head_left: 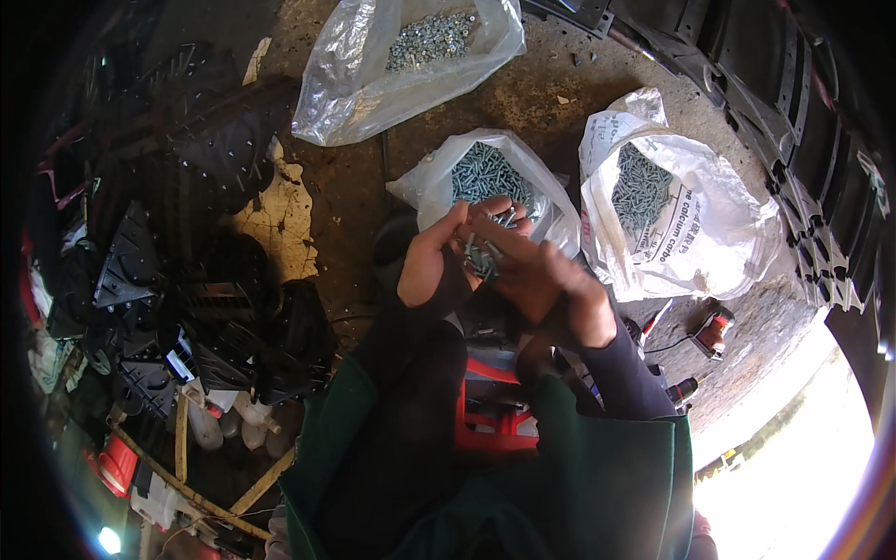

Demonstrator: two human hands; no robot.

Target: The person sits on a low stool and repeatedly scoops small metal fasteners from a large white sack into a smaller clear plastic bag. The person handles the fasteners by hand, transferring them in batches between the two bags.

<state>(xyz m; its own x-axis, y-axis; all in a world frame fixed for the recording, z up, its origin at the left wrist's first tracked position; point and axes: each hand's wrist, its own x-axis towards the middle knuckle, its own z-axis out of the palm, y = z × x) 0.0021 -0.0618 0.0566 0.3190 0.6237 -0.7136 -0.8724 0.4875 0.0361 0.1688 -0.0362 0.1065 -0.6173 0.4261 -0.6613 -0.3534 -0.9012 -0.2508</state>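
My left hand (pixel 429 259) and my right hand (pixel 553 283) meet in front of me, cupped together around a small heap of silvery screws (pixel 481 259). The fingers curl around them, and a few more shanks stick out near the fingertips. Some of the right hand is smeared by motion. Just beyond the hands stands an open clear plastic bag (pixel 557 217) filled with many loose screws (pixel 488 172); the hands cover its near edge.
A white woven sack (pixel 728 219) of similar screws stands to the right. Farther off lies a clear bag (pixel 331 93) with small nuts. Black moulded parts (pixel 131 261) pile up at left. Beneath me is a red stool (pixel 476 425); power tools (pixel 714 331) lie at right.
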